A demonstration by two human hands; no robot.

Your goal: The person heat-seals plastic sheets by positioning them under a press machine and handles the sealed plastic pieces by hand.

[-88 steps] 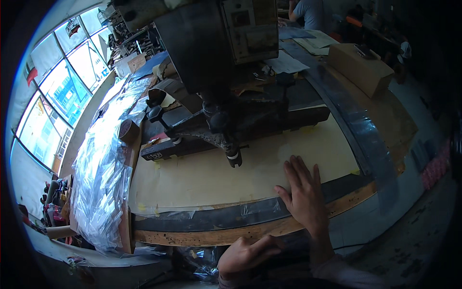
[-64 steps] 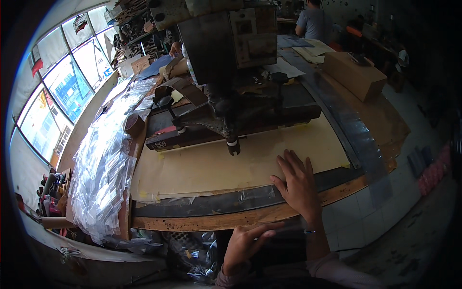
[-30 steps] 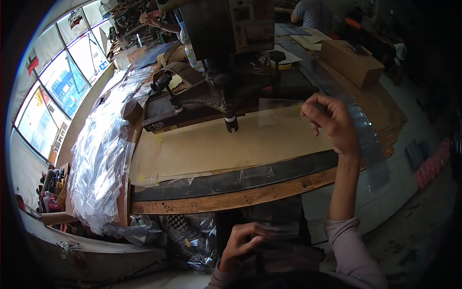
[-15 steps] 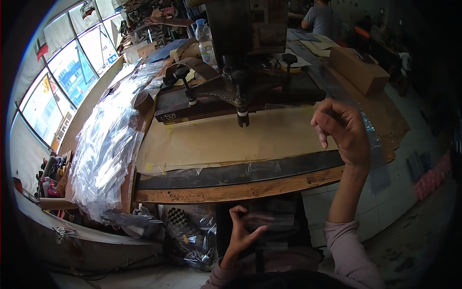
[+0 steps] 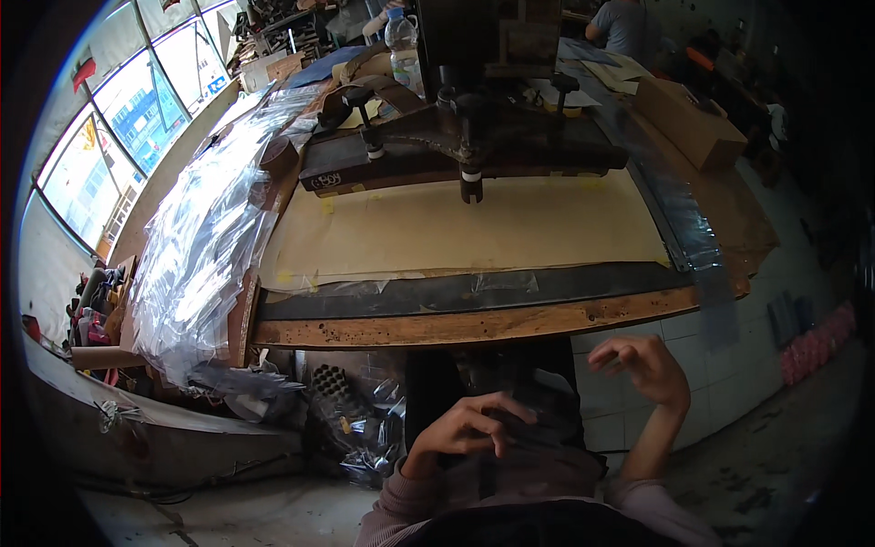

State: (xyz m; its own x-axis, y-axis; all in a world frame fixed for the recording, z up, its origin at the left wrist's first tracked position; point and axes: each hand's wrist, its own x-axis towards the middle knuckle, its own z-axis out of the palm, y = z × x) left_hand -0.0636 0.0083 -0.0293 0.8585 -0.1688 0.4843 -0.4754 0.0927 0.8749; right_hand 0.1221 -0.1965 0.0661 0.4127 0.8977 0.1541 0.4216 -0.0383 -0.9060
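Observation:
Both of my hands are over my lap, below the front edge of the worktable (image 5: 474, 332). My left hand (image 5: 467, 427) is loosely bent with its fingers partly apart, and I make out nothing in it. Farther right, my right hand (image 5: 645, 366) is raised with its fingers bent forward and apart, holding nothing visible. Ahead of them on the table lies a wide tan sheet (image 5: 474, 239), with a dark strip along its near side. Above the sheet's far side stands a dark metal press bar (image 5: 538, 164) with a forked fitting (image 5: 471, 185) at its middle.
A heap of clear plastic film (image 5: 196, 264) covers the table's left side. Clear film (image 5: 697, 239) hangs over the right edge, near a cardboard box (image 5: 688, 123). A plastic bottle (image 5: 402, 46) stands behind the press. Another person (image 5: 624, 27) is at the back right.
My right hand has drawn back from above the table's right side to below its front edge. The left hand has turned and its fingers have bent over. The view has tilted down.

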